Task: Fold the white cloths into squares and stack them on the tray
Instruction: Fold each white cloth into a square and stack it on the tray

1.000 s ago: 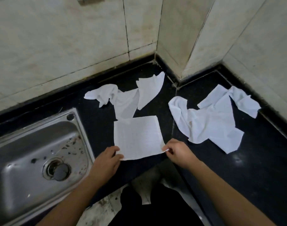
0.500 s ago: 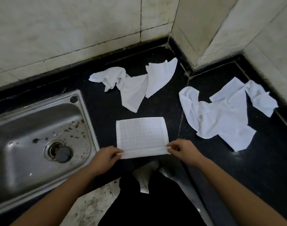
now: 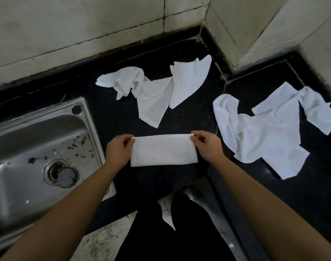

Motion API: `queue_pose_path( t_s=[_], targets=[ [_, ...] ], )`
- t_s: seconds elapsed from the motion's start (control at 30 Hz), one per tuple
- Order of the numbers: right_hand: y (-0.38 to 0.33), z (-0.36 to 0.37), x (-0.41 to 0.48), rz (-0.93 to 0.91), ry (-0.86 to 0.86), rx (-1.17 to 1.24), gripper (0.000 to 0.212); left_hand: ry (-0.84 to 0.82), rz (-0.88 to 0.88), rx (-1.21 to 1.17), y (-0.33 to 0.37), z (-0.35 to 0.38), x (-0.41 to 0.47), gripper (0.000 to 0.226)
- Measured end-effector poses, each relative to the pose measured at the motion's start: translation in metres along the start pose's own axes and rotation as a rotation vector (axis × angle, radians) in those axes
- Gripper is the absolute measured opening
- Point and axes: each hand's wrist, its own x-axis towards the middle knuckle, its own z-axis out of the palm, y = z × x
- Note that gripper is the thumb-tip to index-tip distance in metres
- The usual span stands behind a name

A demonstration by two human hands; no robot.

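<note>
Strip: the white cloth (image 3: 163, 150) lies folded in a flat band on the black counter (image 3: 113, 119), just right of the sink (image 3: 38, 129).
Left: the left hand (image 3: 118, 150) pinches its far left corner.
Right: the right hand (image 3: 208, 146) pinches the far right corner.
Waiting: a crumpled bunch (image 3: 153, 95) behind, a bigger heap (image 3: 264, 129) off right (both unfolded).

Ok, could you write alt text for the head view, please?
The left hand and right hand pinch the far corners of a half-folded white cloth on a black stone counter. Crumpled white cloths lie beyond; a steel sink sits left.
</note>
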Motion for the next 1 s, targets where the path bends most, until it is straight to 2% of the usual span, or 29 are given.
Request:
queue_pose_path(
  t_s=[0.13, 0.33, 0.4, 0.47, 0.5, 0.57, 0.7, 0.83, 1.0],
  targets=[
    [0.001, 0.007, 0.007, -0.076, 0.037, -0.126, 0.026, 0.057, 0.057, 0.037, -0.002, 0.006, 0.002, 0.024],
    [0.004, 0.013, 0.005, -0.113, 0.056, -0.183, 0.031, 0.081, 0.061, 0.047, -0.005, 0.010, 0.001, 0.028],
    [0.006, 0.011, -0.003, -0.250, 0.109, -0.318, 0.035, 0.130, 0.162, 0.131, -0.007, 0.009, -0.003, 0.033],
    [0.009, 0.014, -0.013, -0.489, 0.167, -0.526, 0.040, 0.178, 0.369, 0.321, -0.010, 0.007, -0.012, 0.042],
    [0.008, 0.019, -0.019, -0.562, 0.141, -0.611, 0.046, 0.152, 0.471, 0.415, -0.011, 0.008, -0.016, 0.047],
    [0.004, 0.033, -0.029, -0.562, -0.011, -0.752, 0.059, -0.002, 0.580, 0.558, -0.011, 0.013, -0.024, 0.058],
    [0.013, 0.050, -0.030, -0.456, -0.147, -0.899, 0.074, -0.216, 0.583, 0.749, -0.028, 0.019, -0.017, 0.075],
    [0.021, 0.047, -0.023, -0.464, -0.167, -0.937, 0.077, -0.282, 0.585, 0.808, -0.036, 0.016, -0.008, 0.079],
    [0.023, 0.045, -0.022, -0.518, -0.157, -0.976, 0.078, -0.269, 0.544, 0.798, -0.034, 0.019, -0.017, 0.078]
  ],
)
